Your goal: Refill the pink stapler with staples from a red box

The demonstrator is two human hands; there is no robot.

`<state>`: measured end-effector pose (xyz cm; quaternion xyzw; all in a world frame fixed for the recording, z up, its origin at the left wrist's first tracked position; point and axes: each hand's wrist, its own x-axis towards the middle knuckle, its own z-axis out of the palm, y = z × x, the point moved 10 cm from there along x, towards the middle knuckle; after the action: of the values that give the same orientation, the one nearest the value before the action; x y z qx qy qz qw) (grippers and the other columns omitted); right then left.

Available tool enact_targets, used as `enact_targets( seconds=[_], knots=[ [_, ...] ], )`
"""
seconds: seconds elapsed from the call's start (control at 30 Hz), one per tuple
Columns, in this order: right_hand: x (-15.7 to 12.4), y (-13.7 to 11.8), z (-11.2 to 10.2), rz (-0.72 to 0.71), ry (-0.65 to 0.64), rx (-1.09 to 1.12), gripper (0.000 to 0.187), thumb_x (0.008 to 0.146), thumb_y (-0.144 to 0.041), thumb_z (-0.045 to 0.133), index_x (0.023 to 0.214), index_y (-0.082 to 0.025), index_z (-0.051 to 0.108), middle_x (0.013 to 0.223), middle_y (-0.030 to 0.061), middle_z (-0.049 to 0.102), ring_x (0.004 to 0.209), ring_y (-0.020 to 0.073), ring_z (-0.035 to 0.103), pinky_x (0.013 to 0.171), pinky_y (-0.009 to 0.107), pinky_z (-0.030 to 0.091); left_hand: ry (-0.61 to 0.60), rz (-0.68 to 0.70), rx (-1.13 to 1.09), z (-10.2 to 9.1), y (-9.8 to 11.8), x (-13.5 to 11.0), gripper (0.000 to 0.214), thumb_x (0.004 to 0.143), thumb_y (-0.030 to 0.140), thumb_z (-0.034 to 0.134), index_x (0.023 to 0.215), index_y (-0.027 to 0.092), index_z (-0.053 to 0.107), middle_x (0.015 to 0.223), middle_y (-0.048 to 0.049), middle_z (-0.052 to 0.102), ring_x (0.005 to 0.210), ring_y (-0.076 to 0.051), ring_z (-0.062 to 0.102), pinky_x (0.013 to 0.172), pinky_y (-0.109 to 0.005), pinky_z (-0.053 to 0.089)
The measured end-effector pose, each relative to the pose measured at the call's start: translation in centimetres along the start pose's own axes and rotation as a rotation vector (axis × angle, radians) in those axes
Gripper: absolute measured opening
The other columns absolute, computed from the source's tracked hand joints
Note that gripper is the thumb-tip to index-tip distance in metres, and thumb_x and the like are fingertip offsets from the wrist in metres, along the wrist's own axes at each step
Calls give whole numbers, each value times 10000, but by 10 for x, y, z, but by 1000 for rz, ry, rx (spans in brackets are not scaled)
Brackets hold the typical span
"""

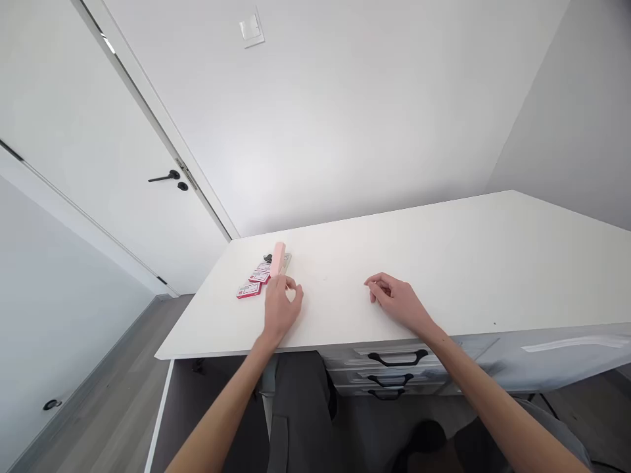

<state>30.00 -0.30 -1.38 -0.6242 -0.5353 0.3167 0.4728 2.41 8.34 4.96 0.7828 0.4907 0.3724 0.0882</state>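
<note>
My left hand point(282, 305) is at the near end of a pink stapler point(278, 257), its fingers curled against it. The stapler lies lengthwise away from me on the left part of the white tabletop point(444, 263). Just left of it are several small red-and-white boxes point(249, 290), partly overlapping in a row. A small dark object point(267, 258) sits behind them, too small to name. A pale flat item point(287, 261) shows at the stapler's right side, mostly covered. My right hand point(392, 297) rests over the middle of the tabletop, fingers pinched together; what they hold, if anything, is hidden.
A white wall point(355, 118) rises behind the table. To the left stands a white door with a black handle point(165, 176). Drawers with black pulls point(398, 359) are under the front edge, beside my legs point(300, 407). A tiny dark speck point(495, 323) lies near the front edge.
</note>
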Motion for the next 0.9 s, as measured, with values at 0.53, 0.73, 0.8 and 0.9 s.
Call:
enact_targets(
  seconds=[0.53, 0.73, 0.8, 0.9],
  knots=[
    [5, -1, 0, -55, -6, 64, 250, 970, -435, 501, 978, -258, 678, 735, -1, 710, 639, 195, 548, 630, 330, 413, -81, -37, 435, 25, -31, 79, 402, 942, 116, 475, 1338, 184, 486, 1251, -171, 676, 1203, -365, 605, 1028, -512, 429],
    [4, -3, 0, -59, -6, 57, 254, 973, -434, 497, 973, -257, 679, 731, -2, 708, 648, 196, 551, 646, 330, 413, -71, 3, 309, 34, -11, 70, 439, 955, 110, 467, 1381, 210, 455, 1279, -149, 676, 1189, -337, 640, 956, -457, 492],
    [4, -3, 1, -53, -8, 60, 257, 977, -439, 496, 975, -257, 677, 731, -4, 708, 650, 196, 549, 652, 331, 412, -47, 39, 164, 32, 2, 66, 403, 981, 156, 477, 1376, 232, 461, 1339, -137, 651, 1230, -320, 625, 964, -449, 499],
    [3, -2, 1, -49, -7, 61, 259, 978, -445, 501, 975, -256, 677, 729, -4, 708, 657, 197, 554, 658, 332, 410, -36, 50, -187, 32, 22, 59, 392, 1002, 260, 548, 1386, 246, 468, 1377, -130, 630, 1239, -287, 630, 995, -442, 501]
  ],
)
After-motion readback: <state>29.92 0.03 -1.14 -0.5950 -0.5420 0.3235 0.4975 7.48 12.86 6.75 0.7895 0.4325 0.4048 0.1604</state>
